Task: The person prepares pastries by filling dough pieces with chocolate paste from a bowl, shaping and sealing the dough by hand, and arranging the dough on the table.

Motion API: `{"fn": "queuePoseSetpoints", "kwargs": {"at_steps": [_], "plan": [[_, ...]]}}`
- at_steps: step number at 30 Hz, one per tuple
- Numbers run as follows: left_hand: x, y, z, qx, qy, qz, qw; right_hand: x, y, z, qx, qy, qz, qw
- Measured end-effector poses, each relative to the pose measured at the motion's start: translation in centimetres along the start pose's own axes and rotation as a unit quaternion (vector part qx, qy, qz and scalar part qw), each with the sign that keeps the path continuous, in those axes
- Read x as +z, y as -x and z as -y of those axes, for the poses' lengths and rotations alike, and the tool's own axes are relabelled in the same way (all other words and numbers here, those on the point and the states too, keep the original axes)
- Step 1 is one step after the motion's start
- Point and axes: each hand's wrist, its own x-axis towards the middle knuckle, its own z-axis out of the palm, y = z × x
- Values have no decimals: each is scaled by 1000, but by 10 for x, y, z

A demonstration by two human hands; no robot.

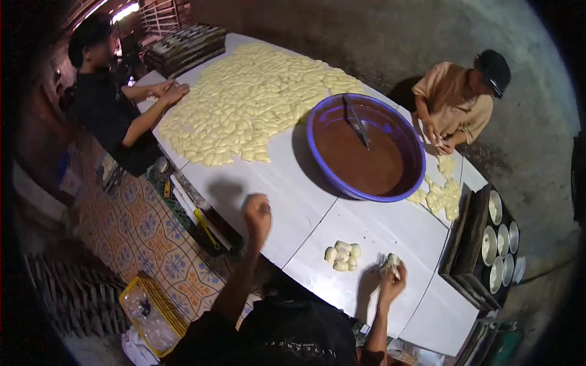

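My right hand [395,282] grips a piece of pale dough [390,262] just above the near part of the white table [293,207]. To its left lies a small cluster of dough pieces [343,256]. My left hand [259,215] is raised over the table's left side with its fingers curled in; whatever they may hold is hidden. A wide spread of pale, elongated dough pieces [262,91] covers the far left of the table. Right of that spread stands a purple basin [372,196] of brown filling [360,152], with a dark flat tool [355,121] leaning in it.
One person [113,110] works at the far left, another [458,100] at the far right beside more dough [444,194]. Round metal tins [490,246] sit in a dark wooden rack [467,268] at the right edge. A yellow crate [155,311] is on the tiled floor [165,232].
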Motion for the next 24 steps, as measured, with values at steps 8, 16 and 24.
{"fn": "queuePoseSetpoints", "kwargs": {"at_steps": [8,16,24], "plan": [[-15,-131,61,98,-306,29,946,278,-11,59,-40,-106,462,880],[10,-160,41,75,-338,36,937,483,-40,92,-191,108,398,891],[6,-145,55,86,-227,-9,970,453,-27,118,183,-218,448,847]]}}
